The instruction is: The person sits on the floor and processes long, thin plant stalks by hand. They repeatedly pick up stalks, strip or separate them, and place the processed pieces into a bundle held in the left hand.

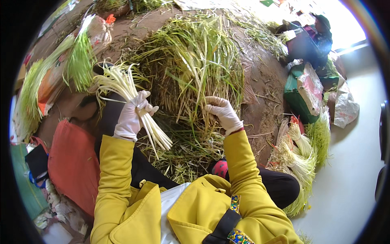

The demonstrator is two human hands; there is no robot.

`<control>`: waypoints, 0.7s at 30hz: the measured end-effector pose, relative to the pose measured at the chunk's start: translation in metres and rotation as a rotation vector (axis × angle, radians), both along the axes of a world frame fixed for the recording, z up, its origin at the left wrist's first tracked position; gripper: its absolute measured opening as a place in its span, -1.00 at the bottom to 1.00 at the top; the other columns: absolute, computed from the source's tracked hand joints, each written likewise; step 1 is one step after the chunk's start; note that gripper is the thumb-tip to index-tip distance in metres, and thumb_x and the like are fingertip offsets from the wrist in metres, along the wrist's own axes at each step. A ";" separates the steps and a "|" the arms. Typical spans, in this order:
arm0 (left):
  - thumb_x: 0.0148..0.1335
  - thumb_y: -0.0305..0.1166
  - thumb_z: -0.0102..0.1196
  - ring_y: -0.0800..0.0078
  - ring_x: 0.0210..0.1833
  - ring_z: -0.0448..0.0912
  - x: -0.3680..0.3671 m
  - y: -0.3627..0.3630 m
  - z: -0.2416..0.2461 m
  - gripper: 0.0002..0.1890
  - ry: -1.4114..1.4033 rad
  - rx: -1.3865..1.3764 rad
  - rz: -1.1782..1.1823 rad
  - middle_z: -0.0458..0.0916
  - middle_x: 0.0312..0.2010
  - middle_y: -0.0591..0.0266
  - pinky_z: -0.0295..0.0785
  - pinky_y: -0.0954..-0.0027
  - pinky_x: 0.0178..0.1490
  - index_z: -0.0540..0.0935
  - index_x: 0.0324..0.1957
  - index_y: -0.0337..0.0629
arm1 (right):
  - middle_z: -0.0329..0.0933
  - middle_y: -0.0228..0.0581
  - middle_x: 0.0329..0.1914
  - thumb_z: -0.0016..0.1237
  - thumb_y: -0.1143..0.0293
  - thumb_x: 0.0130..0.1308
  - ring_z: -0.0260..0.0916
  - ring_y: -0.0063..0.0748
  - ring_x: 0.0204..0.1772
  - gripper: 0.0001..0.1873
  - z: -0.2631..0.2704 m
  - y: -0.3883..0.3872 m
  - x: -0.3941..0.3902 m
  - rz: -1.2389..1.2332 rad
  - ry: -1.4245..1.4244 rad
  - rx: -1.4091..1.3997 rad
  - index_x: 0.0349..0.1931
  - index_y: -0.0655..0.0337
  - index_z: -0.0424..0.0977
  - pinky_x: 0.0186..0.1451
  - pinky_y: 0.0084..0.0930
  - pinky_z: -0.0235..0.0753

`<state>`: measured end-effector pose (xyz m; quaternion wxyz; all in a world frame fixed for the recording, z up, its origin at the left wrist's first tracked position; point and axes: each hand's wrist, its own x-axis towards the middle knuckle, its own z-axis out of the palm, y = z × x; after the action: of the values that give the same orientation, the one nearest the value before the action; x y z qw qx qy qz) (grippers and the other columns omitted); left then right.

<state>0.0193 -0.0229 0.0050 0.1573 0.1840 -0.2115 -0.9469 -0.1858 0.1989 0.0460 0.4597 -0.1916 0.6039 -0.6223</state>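
Observation:
My left hand (134, 113), in a white glove, is closed around a bundle of pale vegetable stalks (155, 131). Their thick cut ends point down to the right, and the thin ends fan out up to the left. Before me rises a large heap of long green and yellowing leafy stalks (195, 58). At its near right side, my gloved right hand (224, 113) pinches a leafy stalk (201, 91) between thumb and fingers. Loose leaf trimmings (186, 158) lie beneath both hands, between my legs.
Tied bundles of pale stalks (295, 158) lie at my right. More green bundles (80, 58) rest at the upper left. A red fabric piece (73, 164) is by my left arm. Another person (317, 42) sits at the upper right beside a green and white sack (304, 91).

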 end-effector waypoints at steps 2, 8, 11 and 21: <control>0.18 -0.24 0.17 0.48 -0.48 0.52 0.002 0.002 -0.001 -0.67 -0.017 -0.007 0.002 0.37 -0.68 0.50 0.48 0.16 0.03 0.46 -0.13 -0.23 | 0.55 -0.37 -0.47 0.07 0.51 0.20 0.32 -0.73 -0.59 -0.78 -0.016 -0.002 0.008 -0.059 0.003 0.161 -0.12 0.25 0.51 -0.55 -0.77 0.31; 0.21 -0.29 0.14 0.50 -0.50 0.56 -0.003 0.010 -0.005 -0.76 0.015 -0.088 -0.079 0.47 -0.57 0.46 0.50 0.20 -0.07 0.45 -0.19 -0.18 | 0.56 -0.40 -0.43 0.00 0.54 0.24 0.32 -0.74 -0.54 -0.76 -0.028 -0.003 0.025 0.080 0.042 -0.010 -0.07 0.21 0.50 -0.53 -0.77 0.31; 0.22 -0.31 0.13 0.52 -0.50 0.57 -0.008 0.017 -0.006 -0.75 -0.068 -0.185 -0.077 0.54 -0.35 0.35 0.54 0.17 -0.11 0.50 -0.16 -0.25 | 0.55 -0.43 -0.42 -0.01 0.55 0.25 0.31 -0.75 -0.53 -0.76 -0.022 -0.008 0.034 0.116 0.057 -0.034 -0.06 0.21 0.50 -0.50 -0.78 0.32; 0.12 -0.47 0.20 0.52 -0.50 0.54 -0.023 0.054 -0.010 -0.82 -0.255 -0.274 -0.202 0.54 -0.44 0.30 0.51 0.51 -0.42 0.55 -0.23 -0.27 | 0.51 -0.43 -0.46 0.00 0.56 0.23 0.29 -0.72 -0.57 -0.75 -0.047 -0.016 0.042 0.093 0.117 -0.128 -0.07 0.22 0.50 -0.52 -0.76 0.32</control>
<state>-0.0036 0.0315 -0.0055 0.0571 0.2571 -0.3739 -0.8893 -0.1434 0.1834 -0.0006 0.4389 -0.2847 0.5792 -0.6252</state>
